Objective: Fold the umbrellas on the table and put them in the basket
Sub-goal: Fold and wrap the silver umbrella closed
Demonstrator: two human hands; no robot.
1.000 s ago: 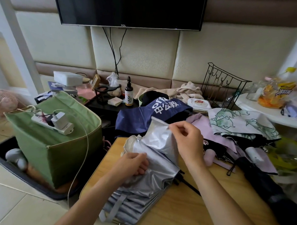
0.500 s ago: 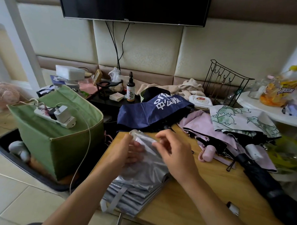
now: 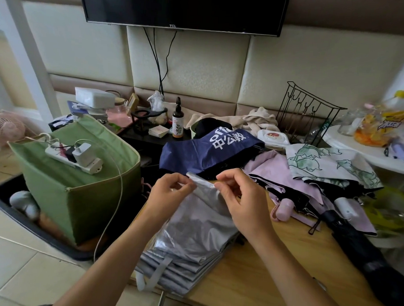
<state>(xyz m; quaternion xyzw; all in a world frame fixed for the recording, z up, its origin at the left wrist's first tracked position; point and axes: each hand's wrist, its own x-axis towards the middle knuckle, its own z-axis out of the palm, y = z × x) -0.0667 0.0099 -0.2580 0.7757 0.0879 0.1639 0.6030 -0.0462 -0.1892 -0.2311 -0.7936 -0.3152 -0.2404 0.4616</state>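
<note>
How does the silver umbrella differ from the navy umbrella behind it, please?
The silver umbrella is plain and shiny; the navy umbrella is matte with white lettering. The silver umbrella lies at the near edge of the wooden table with its panels stacked in flat pleats; the navy umbrella sprawls loose at the far end. The left hand and right hand pinch the silver umbrella's top edge; nothing touches the navy one. Neither is in the green basket.

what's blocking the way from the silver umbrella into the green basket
A white power strip with chargers plugged in lies across the green basket's open top, its cable trailing over the rim. Both hands pinch the silver umbrella on the table, right beside the basket.
</note>
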